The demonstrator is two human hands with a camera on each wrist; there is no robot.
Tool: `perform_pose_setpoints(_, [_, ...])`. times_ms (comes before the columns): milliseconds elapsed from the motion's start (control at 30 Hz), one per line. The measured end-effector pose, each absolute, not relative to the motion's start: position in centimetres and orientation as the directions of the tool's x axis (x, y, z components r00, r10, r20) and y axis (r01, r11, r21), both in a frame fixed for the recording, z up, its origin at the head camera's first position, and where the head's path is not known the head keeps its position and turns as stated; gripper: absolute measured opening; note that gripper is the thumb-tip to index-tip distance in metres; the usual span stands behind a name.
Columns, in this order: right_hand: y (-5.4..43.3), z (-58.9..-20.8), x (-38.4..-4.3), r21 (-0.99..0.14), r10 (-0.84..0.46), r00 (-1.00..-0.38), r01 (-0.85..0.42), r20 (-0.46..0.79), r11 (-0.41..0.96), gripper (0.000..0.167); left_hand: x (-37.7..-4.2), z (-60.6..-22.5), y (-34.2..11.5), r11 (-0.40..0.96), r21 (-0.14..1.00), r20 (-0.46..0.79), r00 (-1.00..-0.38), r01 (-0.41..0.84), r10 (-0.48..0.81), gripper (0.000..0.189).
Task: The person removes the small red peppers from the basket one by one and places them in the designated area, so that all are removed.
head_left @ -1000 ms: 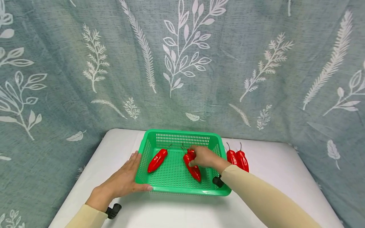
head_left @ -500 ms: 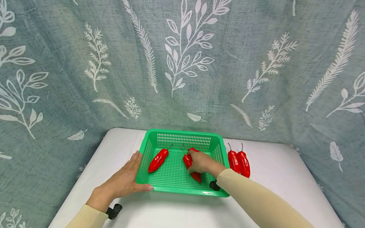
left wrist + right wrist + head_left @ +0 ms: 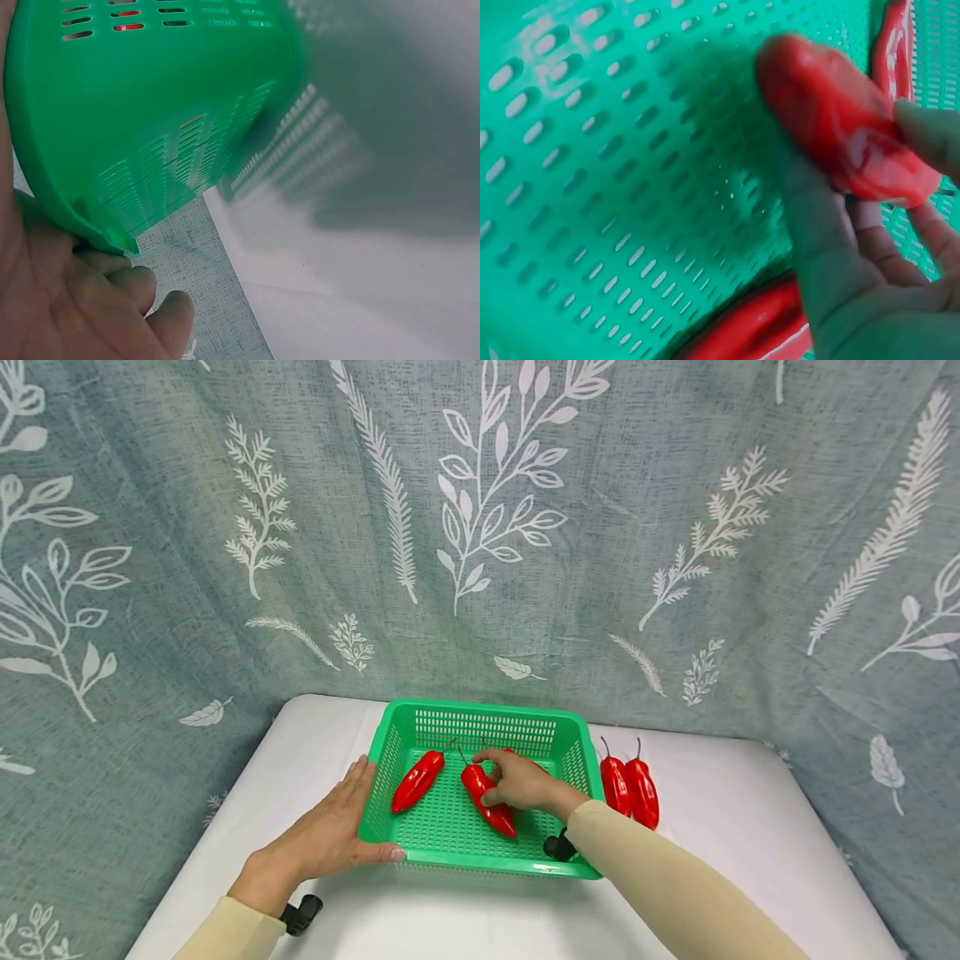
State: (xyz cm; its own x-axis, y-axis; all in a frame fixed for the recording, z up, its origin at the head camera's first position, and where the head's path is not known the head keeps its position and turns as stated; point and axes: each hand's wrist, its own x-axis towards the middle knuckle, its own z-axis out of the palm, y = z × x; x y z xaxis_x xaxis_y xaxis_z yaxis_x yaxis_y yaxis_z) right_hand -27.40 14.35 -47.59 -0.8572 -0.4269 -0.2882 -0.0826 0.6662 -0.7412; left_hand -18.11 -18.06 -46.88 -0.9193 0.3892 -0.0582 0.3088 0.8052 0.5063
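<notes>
A leaf-patterned curtain (image 3: 480, 652) hung behind a white table (image 3: 720, 802) bearing a green basket (image 3: 495, 861). The left hand (image 3: 333, 827) lay outstretched along the basket's left side, thumb at the near edge. The right hand (image 3: 522, 782) gripped a red pepper (image 3: 476, 783) inside, between a second pepper (image 3: 417, 782) and a third pepper (image 3: 750, 326); two outer peppers (image 3: 642, 793) lay right of the basket

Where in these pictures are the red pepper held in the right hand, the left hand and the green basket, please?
Held red pepper (image 3: 846, 126): right wrist view, middle of its body.
Left hand (image 3: 324, 823): head view, back of the hand.
Green basket (image 3: 487, 862): head view, near rim.
</notes>
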Motion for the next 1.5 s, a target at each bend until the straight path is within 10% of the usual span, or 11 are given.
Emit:
perform_pose_setpoints(467, [15.0,-46.4,-27.7,-0.926,-0.471,-0.839,0.096,-0.272,0.364,0.065,-18.0,-46.6,-18.0,0.801,0.519,-0.065,-0.921,0.298,0.385,0.143])
perform_pose_setpoints(1500, [17.8,-42.4,-26.0,-0.937,-0.347,-0.924,0.033,-0.161,0.347,0.067,-17.9,-46.5,-18.0,0.801,0.517,-0.071,-0.918,0.301,0.391,0.143])
